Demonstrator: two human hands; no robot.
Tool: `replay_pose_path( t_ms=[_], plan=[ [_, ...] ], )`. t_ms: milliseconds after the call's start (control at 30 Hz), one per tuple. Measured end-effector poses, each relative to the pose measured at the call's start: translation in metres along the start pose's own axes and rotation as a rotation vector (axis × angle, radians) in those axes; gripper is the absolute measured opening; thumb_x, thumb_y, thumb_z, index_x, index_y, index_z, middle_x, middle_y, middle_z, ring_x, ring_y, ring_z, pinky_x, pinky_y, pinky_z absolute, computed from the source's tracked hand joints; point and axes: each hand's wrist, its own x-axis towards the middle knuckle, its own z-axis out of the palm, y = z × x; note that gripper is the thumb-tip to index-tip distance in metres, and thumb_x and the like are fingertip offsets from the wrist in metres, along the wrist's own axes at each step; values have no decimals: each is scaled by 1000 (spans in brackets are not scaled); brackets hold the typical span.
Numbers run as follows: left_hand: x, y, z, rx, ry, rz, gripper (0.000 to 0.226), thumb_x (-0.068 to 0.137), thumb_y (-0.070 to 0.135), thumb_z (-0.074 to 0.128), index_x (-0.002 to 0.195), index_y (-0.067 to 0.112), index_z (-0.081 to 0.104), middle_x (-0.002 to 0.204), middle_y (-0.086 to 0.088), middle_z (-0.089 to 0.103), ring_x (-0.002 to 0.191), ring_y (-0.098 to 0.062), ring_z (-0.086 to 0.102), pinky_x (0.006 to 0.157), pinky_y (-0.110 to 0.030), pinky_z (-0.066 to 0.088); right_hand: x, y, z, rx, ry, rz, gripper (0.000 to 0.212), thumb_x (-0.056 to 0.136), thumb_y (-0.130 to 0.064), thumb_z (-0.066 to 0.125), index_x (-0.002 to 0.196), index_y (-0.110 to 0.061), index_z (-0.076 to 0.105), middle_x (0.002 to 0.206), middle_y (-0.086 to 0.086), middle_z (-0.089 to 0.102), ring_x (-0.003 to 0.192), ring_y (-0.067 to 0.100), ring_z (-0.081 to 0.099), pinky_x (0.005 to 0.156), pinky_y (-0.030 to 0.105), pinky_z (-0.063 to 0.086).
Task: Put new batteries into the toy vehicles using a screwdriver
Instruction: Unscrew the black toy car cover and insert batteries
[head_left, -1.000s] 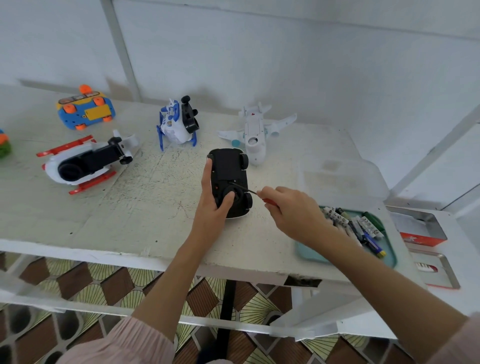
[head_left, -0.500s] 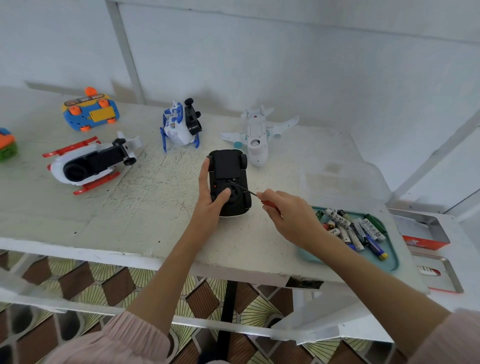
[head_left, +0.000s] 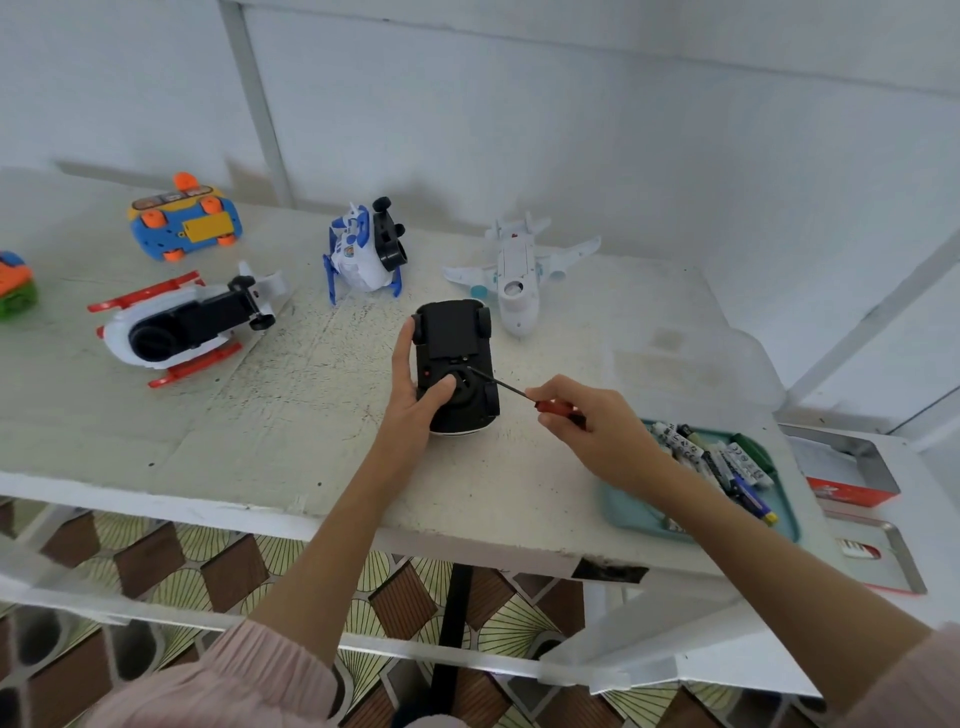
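A black toy car (head_left: 457, 343) lies upside down on the white table (head_left: 291, 415). My left hand (head_left: 415, 395) grips its left side, thumb pressed on the underside. My right hand (head_left: 592, 431) pinches a red-handled screwdriver (head_left: 519, 392) whose thin shaft slants up left, its tip on the car's underside near the battery cover. A teal tray (head_left: 639, 512) at the right holds several batteries (head_left: 722, 457), partly hidden by my right forearm.
Other toys lie overturned at the back: a white airplane (head_left: 519, 270), a blue-and-white vehicle (head_left: 363, 254), a white-and-red helicopter (head_left: 182, 325), a blue-and-orange car (head_left: 184, 226), and an orange-green toy (head_left: 15, 286) at the left edge. A metal tin (head_left: 841, 467) and its lid (head_left: 883, 556) sit far right.
My right hand has drawn back to the right along the screwdriver, so more shaft and the red handle show. The left hand keeps its hold on the car.
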Motion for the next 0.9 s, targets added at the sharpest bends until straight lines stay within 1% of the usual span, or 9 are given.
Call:
replay_pose_path(
  t_ms=[100,200,333,433,500,600,700,767,900],
  plan=[
    [0,-1,1,3,1,1,67,98,2,44,142,43,14,129,10,49,95,-1,67,74,-12,50,-5,0,-4,-50,16,2,22,93,-15,53,113,-16,60,75,-22,53,59,6,49,63,29,44],
    [-2,-1,2,19,-15,6,67,98,2,43,141,44,14,133,6,48,97,0,66,75,-10,49,-5,-3,-5,-77,25,-4,22,93,-16,51,114,-15,59,72,-25,48,55,-2,44,61,24,39],
    [-2,-1,4,43,-28,17,67,98,2,44,139,45,13,137,3,45,97,2,65,75,-9,47,-1,-6,-5,-70,27,14,22,94,-17,50,114,-16,57,81,-10,60,57,0,44,63,27,42],
    [-2,-2,4,52,-36,25,67,98,2,45,140,44,14,139,5,45,99,0,65,77,-11,48,2,-7,-4,-80,36,15,22,94,-17,50,114,-15,57,78,-11,57,57,1,44,63,29,44],
    [-2,-3,4,53,-39,21,68,98,1,45,141,42,14,133,12,48,98,1,65,77,-11,49,5,-7,-3,-87,37,7,21,93,-17,52,113,-15,58,74,-11,58,59,8,51,65,33,49],
    [-2,-3,3,68,-38,9,71,98,3,46,143,46,12,133,11,48,100,-1,64,77,-12,49,12,-4,0,-109,13,5,21,91,-18,55,111,-16,56,78,2,66,69,23,59,70,42,51],
    [-3,-4,3,74,-39,7,71,97,4,47,144,45,11,130,14,50,101,-1,64,79,-14,49,19,-6,2,-102,-63,31,34,90,-16,55,123,-19,45,94,4,64,72,17,54,76,37,49],
    [-3,-4,2,73,-42,10,72,97,5,47,144,45,12,134,8,49,103,-5,64,80,-16,50,23,-9,2,-89,-125,28,47,91,-13,53,133,-23,36,99,4,61,66,5,48,72,31,46],
    [-3,-3,2,75,-57,18,71,97,4,48,141,48,13,140,5,46,108,-7,63,82,-18,51,30,-13,-1,-148,-206,-26,63,91,-7,45,143,-35,22,84,-4,54,65,3,45,70,27,44]
  ],
)
